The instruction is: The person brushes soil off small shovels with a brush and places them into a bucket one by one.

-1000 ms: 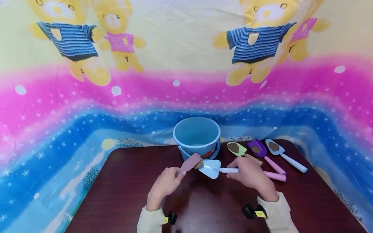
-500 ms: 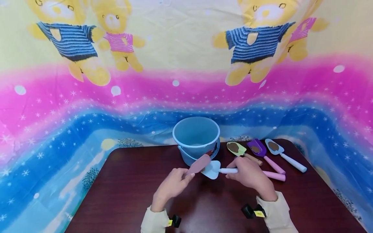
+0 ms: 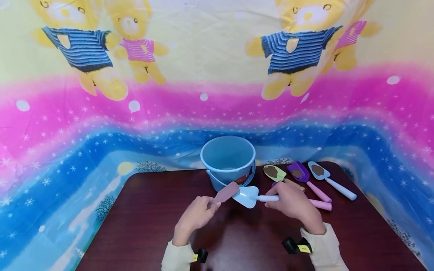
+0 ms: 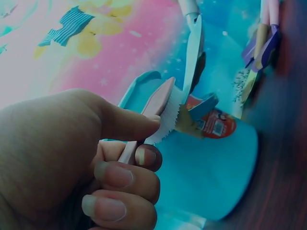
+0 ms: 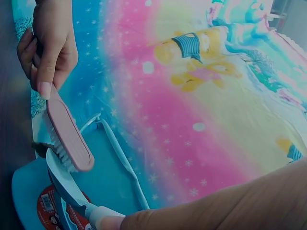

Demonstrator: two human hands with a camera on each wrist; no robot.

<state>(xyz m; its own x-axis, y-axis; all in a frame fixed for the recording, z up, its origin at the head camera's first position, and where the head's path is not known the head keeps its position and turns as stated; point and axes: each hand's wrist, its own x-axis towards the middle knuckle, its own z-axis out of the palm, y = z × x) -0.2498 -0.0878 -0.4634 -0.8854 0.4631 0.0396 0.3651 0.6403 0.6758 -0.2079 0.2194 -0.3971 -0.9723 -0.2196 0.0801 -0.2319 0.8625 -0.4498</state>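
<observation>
My left hand (image 3: pixel 194 214) grips a pink brush (image 3: pixel 227 192) by its handle, thumb on top. White bristles (image 4: pixel 169 120) face the light-blue blade of a hand trowel (image 3: pixel 247 197). In the right wrist view the bristles lie against or very near that blade (image 5: pixel 64 182); exact contact is hard to tell. My right hand (image 3: pixel 293 203) holds the trowel by its white handle. A dark brown patch (image 4: pixel 198 72) shows at the blade in the left wrist view. Both tools are just in front of a blue bucket (image 3: pixel 228 177).
To the right lie a green trowel (image 3: pixel 275 173), a purple scoop (image 3: pixel 299 172) and another pale-blue trowel (image 3: pixel 320 171), each with a brown patch. A further pink handle (image 3: pixel 322 204) pokes out past my right hand. A printed cloth (image 3: pixel 203 113) hangs behind the dark table (image 3: pixel 145 226).
The brush moved right across the trowel's blade, then slightly back left and toward me. My right hand and the trowel stayed almost still.
</observation>
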